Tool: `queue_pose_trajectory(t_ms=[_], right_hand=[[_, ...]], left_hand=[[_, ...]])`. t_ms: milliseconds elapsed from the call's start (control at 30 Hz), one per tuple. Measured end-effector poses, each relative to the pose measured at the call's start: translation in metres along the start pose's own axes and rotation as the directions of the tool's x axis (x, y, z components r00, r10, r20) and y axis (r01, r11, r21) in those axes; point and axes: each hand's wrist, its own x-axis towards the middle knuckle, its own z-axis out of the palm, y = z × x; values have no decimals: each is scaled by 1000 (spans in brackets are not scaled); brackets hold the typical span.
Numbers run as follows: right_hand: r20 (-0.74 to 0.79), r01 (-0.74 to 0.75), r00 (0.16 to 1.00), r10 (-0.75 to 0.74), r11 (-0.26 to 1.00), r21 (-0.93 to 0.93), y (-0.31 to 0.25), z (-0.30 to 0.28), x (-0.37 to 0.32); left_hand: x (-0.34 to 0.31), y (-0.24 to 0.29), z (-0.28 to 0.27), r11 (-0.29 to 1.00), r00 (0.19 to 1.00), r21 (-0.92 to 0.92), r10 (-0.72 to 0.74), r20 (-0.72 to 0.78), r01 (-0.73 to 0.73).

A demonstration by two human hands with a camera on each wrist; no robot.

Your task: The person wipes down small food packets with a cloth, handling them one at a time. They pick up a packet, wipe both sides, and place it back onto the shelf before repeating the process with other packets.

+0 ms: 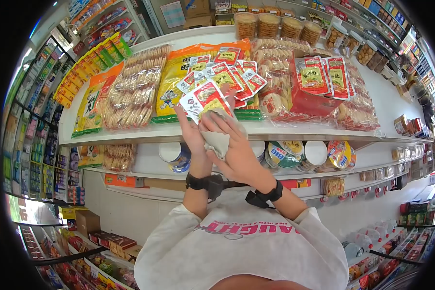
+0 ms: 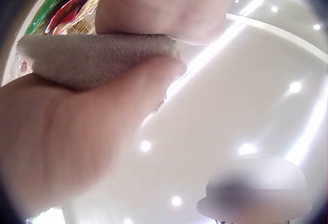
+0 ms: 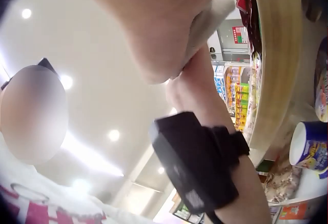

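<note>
In the head view a white and red snack packet is held up over a pile of similar packets. My left hand holds it from beneath, thumb along its left edge and fingertips showing past its far right side. My right hand lies over the packet with a grey cloth under its fingers. In the left wrist view the cloth sits between the two hands. The right wrist view shows a fold of cloth beside the hands; the packet is hidden there.
On the white shelf top lie a yellow snack bag, bagged round crackers and a red display box of packets. Cookie tubs line the back. Tubs stand on the shelf below.
</note>
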Motion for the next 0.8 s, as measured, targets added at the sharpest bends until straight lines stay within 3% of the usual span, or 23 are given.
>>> queue_pose_trajectory(t_ms=[33,133,167,233,300,400,433,533,600,667,733,800], right_hand=[[-7,1,1000,-1,1000,-14,-2,-4,5],[-19,-24,1000,23,998,-58,11,-15,14],[-27,-36,999,34,997,-73,19,-18,18],[-52,-96,994,96,995,-15,36,-21,23],[-90,-136,986,138,990,30,44,-18,20],[-107,-201,967,233,947,249,34,-8,7],[-66,-74,994,88,978,196,35,-13,13],[-62,-96,993,99,994,54,43,-20,13],[-72,-116,990,121,991,68,55,-30,16],[-138,-133,981,138,990,40,70,-32,14],[-225,-200,955,194,980,-3,67,-32,10],[-369,-188,916,154,980,-57,60,-19,9]], left_hand=[[4,-9,-3,986,978,-157,-26,208,60],[-9,-27,7,999,978,-8,-50,201,52],[-14,-27,17,992,997,125,-39,67,30],[-18,-29,15,908,995,418,-20,102,-24],[-17,-39,9,839,990,541,-18,138,-60],[-16,-37,-7,797,961,601,-116,251,-61],[-19,-38,-4,890,960,454,-163,227,43],[-16,-37,-20,758,926,633,-337,169,160],[-8,-29,-22,434,859,898,-485,165,73],[-3,-23,-12,357,831,932,-535,152,60],[-9,-20,0,561,848,806,-508,155,189],[-21,-32,30,886,931,335,-359,57,321]])
